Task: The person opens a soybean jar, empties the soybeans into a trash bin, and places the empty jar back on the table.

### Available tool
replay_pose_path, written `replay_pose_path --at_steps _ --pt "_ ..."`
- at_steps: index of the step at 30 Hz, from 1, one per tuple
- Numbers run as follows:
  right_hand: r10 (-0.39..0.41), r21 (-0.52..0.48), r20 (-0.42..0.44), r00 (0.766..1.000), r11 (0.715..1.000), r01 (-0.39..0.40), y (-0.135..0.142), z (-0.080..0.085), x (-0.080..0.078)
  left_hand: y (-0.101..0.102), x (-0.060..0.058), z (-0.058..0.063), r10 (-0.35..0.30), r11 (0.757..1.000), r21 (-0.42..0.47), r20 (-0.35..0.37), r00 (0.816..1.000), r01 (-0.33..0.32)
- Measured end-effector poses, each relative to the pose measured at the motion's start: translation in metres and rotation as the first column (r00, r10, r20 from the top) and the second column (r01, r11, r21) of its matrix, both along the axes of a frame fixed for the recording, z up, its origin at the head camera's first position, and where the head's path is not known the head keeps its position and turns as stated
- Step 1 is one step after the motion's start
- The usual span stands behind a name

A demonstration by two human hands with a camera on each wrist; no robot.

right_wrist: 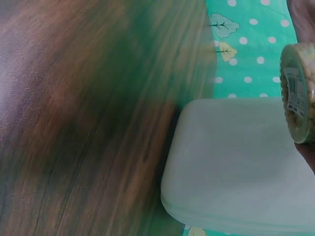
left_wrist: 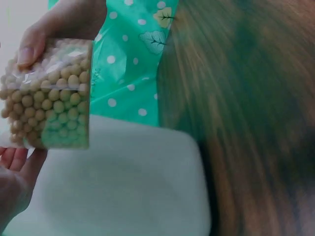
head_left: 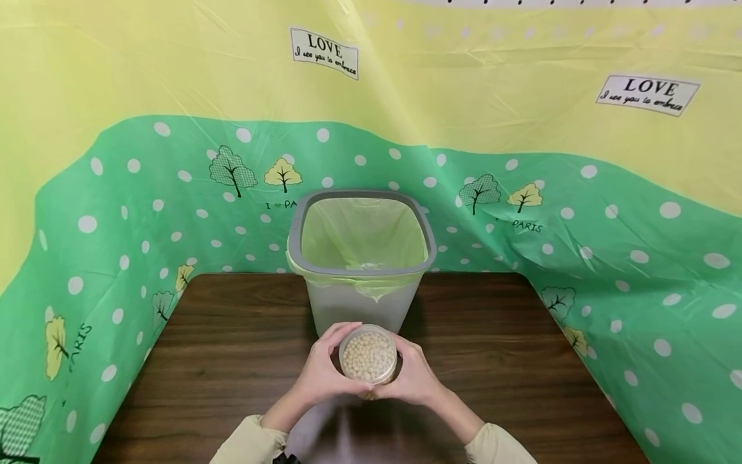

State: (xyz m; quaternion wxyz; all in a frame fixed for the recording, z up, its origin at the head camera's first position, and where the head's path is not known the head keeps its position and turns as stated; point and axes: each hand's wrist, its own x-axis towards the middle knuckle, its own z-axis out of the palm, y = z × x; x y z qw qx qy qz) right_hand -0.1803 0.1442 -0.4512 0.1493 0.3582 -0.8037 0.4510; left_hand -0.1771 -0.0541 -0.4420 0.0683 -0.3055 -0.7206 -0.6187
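Observation:
A clear round jar (head_left: 368, 353) full of small round beige balls, like dried soybeans, is held up in front of the trash bin's near side. My left hand (head_left: 326, 368) grips it from the left, and my right hand (head_left: 413, 375) grips it from the right. Fingers and thumbs curve round its wall on both sides. Through the clear side of the jar (left_wrist: 54, 93) the balls show packed together in the left wrist view. The right wrist view catches the flat end of the jar (right_wrist: 298, 93), which bears a white printed label.
A grey trash bin (head_left: 425, 241) with a pale green bag liner stands upright on the dark wooden table (head_left: 493, 361), just beyond my hands. Its mouth faces up. A green and yellow printed curtain (head_left: 191, 154) surrounds the table at the back and sides.

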Motion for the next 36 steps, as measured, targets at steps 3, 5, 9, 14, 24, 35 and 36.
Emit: replay_pose_path --at_steps 3,5,9,14,24,35,36 --pt "-0.016 -0.009 0.06 0.998 1.0 0.017 0.0 0.001 -0.002 -0.001 -0.002 0.005 0.025 0.999 -0.038 0.044 0.999 -0.023" --pt "-0.006 -0.01 0.133 0.991 1.0 0.007 0.001 0.003 -0.003 -0.003 -0.005 0.01 0.022 0.998 -0.068 0.082 0.996 -0.016" --pt "0.032 0.024 0.242 0.97 0.999 -0.039 0.003 0.012 -0.004 -0.01 -0.012 0.015 -0.029 0.995 -0.086 0.138 0.99 0.041" --pt "0.077 0.048 0.247 0.966 0.995 -0.092 0.001 0.033 0.002 -0.018 -0.016 0.017 -0.103 0.99 -0.077 0.166 0.981 0.117" --pt "0.038 0.009 0.12 0.992 0.999 -0.039 0.002 0.007 -0.007 -0.028 -0.025 0.015 -0.322 0.946 0.025 0.211 0.923 0.324" --pt "-0.071 -0.023 -0.063 0.996 0.997 0.069 -0.005 0.021 -0.005 -0.016 -0.01 0.013 -0.013 1.0 0.027 0.107 0.994 0.01" --pt "-0.051 -0.028 -0.034 0.998 0.998 0.05 -0.005 0.026 -0.003 -0.019 -0.012 0.014 -0.048 0.998 0.045 0.115 0.992 0.043"
